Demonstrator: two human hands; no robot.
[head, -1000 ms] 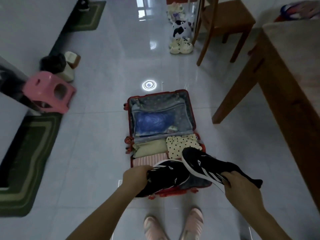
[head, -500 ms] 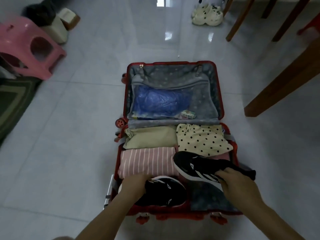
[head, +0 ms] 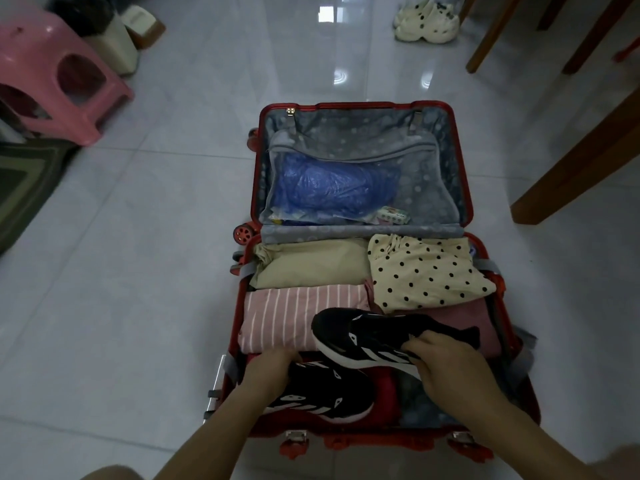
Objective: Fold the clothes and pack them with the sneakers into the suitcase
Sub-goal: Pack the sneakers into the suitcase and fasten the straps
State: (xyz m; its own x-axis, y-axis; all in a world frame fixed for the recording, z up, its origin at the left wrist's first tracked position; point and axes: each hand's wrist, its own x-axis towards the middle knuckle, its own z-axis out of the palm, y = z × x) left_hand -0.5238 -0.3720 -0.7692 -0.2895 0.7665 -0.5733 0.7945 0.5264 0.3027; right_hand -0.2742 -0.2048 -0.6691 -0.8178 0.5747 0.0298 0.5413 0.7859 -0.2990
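Note:
A red suitcase (head: 465, 174) lies open on the floor. Its near half holds folded clothes: a beige piece (head: 311, 265), a polka-dot piece (head: 429, 271) and a pink striped piece (head: 294, 313). My left hand (head: 266, 372) grips a black sneaker (head: 329, 393) that lies in the near left corner of the suitcase. My right hand (head: 446, 365) grips the other black sneaker (head: 374, 334) by its heel end. That sneaker is tilted above the near part of the suitcase, with its toe over the striped piece.
The lid's mesh pocket holds a blue bag (head: 332, 188). A pink stool (head: 62, 71) stands at the far left beside a green mat (head: 24, 181). Wooden table and chair legs (head: 571, 168) rise on the right. Cream shoes (head: 426, 19) sit on the floor beyond the suitcase.
Both hands have brought the sneakers down into the near half of the suitcase. The left sneaker now lies in the corner. The camera has moved closer.

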